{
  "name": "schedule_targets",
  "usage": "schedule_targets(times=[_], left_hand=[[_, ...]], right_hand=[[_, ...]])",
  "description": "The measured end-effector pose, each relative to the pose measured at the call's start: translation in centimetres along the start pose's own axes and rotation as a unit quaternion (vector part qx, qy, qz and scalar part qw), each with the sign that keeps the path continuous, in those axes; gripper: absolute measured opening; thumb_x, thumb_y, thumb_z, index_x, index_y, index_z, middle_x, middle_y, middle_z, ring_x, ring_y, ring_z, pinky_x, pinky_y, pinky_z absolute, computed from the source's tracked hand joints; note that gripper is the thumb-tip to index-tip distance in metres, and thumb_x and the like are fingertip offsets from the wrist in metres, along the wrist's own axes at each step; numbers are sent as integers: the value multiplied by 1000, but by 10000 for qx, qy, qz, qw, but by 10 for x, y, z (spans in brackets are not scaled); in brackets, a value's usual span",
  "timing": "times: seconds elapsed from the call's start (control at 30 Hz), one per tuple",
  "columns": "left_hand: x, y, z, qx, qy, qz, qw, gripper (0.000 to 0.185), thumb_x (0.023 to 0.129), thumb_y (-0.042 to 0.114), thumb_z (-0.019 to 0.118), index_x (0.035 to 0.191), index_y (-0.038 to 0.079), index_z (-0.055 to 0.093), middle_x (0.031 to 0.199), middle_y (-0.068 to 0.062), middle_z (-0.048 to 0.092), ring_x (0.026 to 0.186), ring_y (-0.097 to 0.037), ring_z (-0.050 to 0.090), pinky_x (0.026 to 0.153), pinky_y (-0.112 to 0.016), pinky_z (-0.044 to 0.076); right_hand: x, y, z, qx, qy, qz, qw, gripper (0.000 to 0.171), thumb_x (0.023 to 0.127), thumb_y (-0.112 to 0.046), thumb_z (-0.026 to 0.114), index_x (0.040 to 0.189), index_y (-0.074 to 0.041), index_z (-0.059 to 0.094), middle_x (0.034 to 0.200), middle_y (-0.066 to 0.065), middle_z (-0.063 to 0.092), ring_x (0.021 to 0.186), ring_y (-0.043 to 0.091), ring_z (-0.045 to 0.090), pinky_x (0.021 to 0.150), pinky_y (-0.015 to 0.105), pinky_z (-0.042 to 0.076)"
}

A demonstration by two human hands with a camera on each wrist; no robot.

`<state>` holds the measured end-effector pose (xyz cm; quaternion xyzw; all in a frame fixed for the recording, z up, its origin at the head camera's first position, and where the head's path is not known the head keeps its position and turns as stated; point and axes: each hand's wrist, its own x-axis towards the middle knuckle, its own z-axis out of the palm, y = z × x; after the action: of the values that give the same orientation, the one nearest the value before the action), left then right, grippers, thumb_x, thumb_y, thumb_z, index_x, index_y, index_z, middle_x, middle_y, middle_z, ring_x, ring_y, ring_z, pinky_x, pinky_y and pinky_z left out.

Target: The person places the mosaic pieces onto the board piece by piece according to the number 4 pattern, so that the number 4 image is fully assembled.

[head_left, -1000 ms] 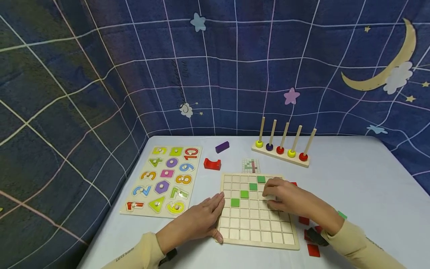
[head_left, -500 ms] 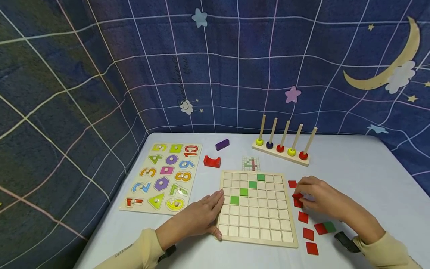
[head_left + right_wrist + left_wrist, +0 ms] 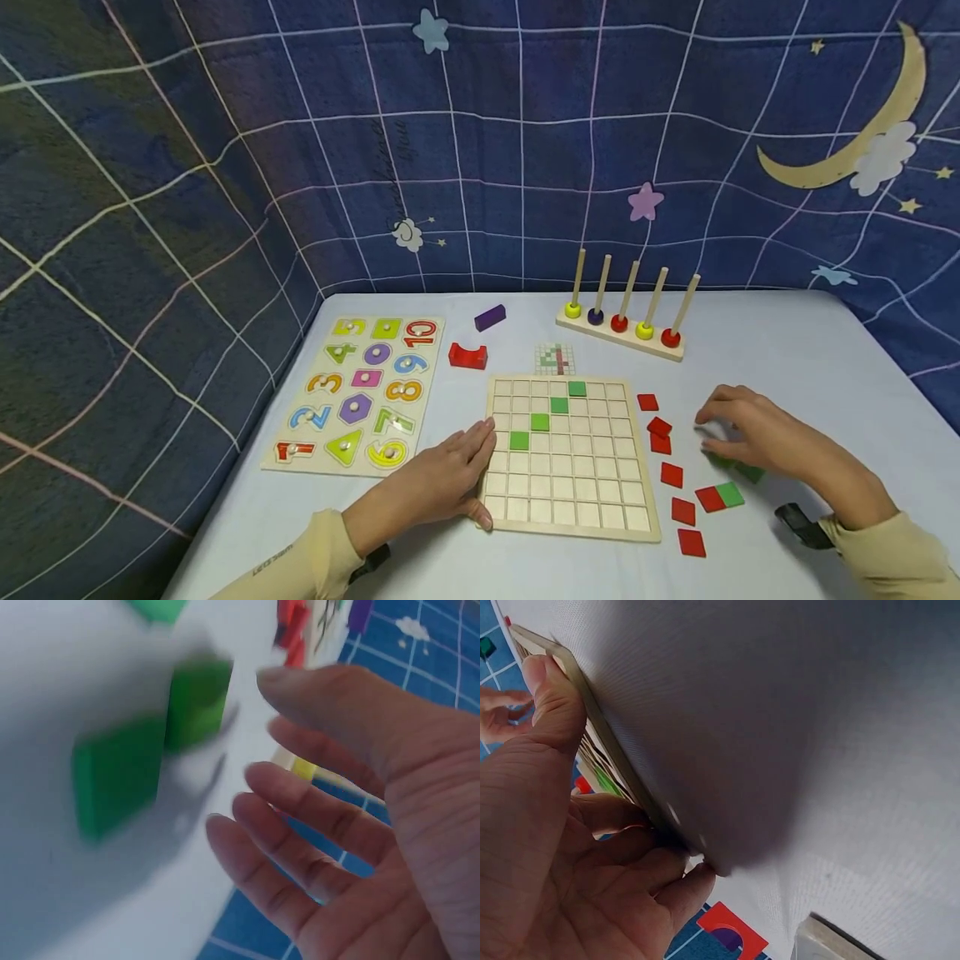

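A pale blue table [image 3: 787,358] stands against a dark blue grid-patterned backdrop cloth [image 3: 225,167] printed with stars and a moon.

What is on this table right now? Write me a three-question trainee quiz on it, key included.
1. True or false: the right hand pinches a red square tile.
2. How many green square tiles sit in the pale wooden grid board? A) two B) four C) six
3. Fill in: the left hand rests against the board's ___ edge.

Key:
1. False. Its fingers are spread and hold nothing.
2. B. The four tiles form a diagonal line.
3. Left. The fingers lie along that side and the thumb is at the near corner.
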<state>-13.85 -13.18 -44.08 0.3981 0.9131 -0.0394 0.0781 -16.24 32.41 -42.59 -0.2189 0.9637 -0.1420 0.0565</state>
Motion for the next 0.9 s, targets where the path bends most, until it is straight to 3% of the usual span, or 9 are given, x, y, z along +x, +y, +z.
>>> schedule_targets(times=[0.23,0.5,0.7,0.9], left_hand=[[0,0,1,5,133,86,9999,113,84,69,71,160,-8,40,171,-26,38,158,-34,44,127,-44,44],[0,-1,-2,79,247,156,9995,112,84,71,69,159,-8,42,169,-26,41,157,-35,46,126,-43,45],[-1,0,-1,71,231,140,9996,112,84,70,70,159,-8,42,169,-26,41,157,-35,46,126,-43,46],[1,-1,1,78,208,112,9997,112,84,70,70,160,-8,41,170,-26,39,158,-34,45,126,-42,45]], right_hand=[[-23,25,-11,-95,-248,9,9996,30,80,-24,94,103,-13,78,99,-4,67,84,4,54,71,26,57],[-35,32,-6,617,-973,384,9926,30,79,-13,90,97,-12,65,85,-5,53,75,-2,43,64,21,42],[-32,26,-2,393,-828,475,9947,27,79,-11,89,96,-10,68,85,-6,54,75,0,43,63,21,44],[-31,23,0,378,-511,23,9980,28,78,-9,91,98,-11,71,86,-9,57,76,-3,45,64,19,50]])
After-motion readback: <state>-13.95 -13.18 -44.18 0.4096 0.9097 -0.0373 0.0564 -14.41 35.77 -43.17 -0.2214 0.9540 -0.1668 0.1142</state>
